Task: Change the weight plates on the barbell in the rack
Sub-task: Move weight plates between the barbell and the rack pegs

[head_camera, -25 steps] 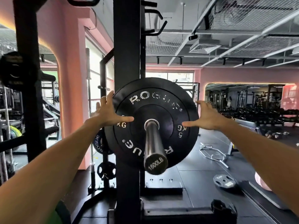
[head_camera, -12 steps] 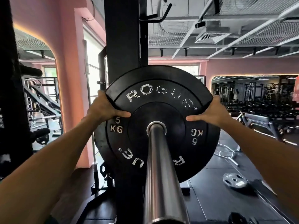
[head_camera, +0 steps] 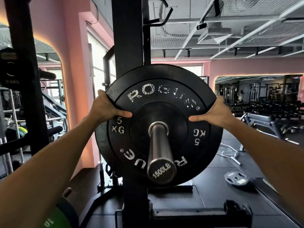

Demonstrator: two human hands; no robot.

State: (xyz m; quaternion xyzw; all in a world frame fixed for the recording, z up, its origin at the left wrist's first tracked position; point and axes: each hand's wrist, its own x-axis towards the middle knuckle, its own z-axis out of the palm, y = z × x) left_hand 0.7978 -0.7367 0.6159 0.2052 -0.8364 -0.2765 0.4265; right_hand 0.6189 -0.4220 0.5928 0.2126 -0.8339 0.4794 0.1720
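A black 5 kg bumper plate (head_camera: 158, 99) marked ROGUE sits on the steel barbell sleeve (head_camera: 160, 150), whose end cap reads 1500LB. Behind it stands the black rack upright (head_camera: 128, 38). My left hand (head_camera: 105, 107) grips the plate's upper left rim, thumb on the face and fingers hooked behind. On the upper right rim my right hand (head_camera: 215, 112) holds it the same way. A second black plate edge (head_camera: 100, 137) shows behind the front plate at lower left.
A small grey plate (head_camera: 236, 178) lies on the black floor at right. A green plate (head_camera: 54, 218) is at the bottom left. A bench (head_camera: 266, 120) and dumbbell racks stand at the right, and more rack posts (head_camera: 21, 63) on the left.
Both hands went from hovering open beside the plate to gripping its upper rim. The sleeve's end cap has come back into view as the view drew back.
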